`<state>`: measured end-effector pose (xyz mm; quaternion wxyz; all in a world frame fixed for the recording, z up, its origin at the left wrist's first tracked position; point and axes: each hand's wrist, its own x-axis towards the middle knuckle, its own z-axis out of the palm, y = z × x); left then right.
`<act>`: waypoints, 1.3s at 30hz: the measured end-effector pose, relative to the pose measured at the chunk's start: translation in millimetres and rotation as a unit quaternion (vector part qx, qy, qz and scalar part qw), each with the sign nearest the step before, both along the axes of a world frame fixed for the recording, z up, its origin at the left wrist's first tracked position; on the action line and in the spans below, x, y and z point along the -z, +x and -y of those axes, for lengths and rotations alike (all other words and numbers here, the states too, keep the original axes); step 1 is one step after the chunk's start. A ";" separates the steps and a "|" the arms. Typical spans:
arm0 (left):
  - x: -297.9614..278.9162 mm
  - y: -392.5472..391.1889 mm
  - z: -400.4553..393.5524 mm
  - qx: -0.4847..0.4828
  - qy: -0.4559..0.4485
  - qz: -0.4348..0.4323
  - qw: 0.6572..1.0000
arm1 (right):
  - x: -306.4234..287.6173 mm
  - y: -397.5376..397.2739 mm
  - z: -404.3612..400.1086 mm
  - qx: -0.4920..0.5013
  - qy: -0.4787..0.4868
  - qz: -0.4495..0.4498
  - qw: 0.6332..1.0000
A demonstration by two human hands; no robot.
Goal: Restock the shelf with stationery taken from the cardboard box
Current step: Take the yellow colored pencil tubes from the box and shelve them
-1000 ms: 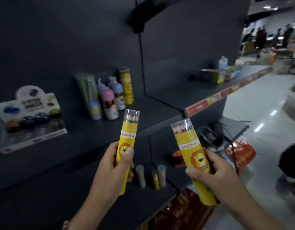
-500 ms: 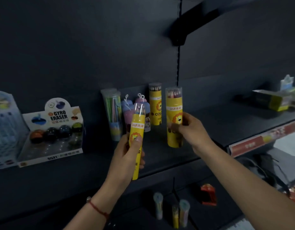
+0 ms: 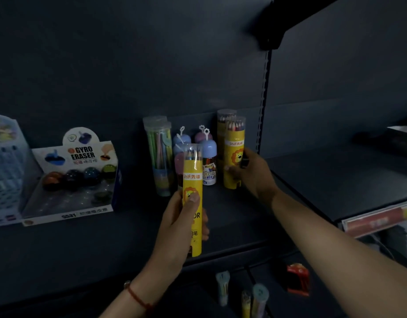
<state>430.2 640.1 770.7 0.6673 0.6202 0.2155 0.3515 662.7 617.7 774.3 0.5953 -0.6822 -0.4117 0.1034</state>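
Yellow pencil tube [image 3: 234, 154] gripped by right hand [image 3: 250, 171], second tube [image 3: 193, 198] in left hand [image 3: 177, 226], third [image 3: 221, 134] shelved

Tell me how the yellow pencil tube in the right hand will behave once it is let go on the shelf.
The yellow pencil tube is tall and narrow, so a nudge could probably tip it. Being round, it would likely roll if toppled. Its wall looks stiff under the right hand.

Both pencil tubes [image 3: 234, 154] [image 3: 193, 203] were yellow with an orange lion print; the shelf [image 3: 129, 235] was dark grey; the wrist cord [image 3: 138, 299] red.
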 end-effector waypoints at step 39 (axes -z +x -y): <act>18.9 -6.9 3.5 -0.006 0.539 -0.250 0.804 | 6.9 -81.3 98.7 0.019 -0.112 0.102 0.988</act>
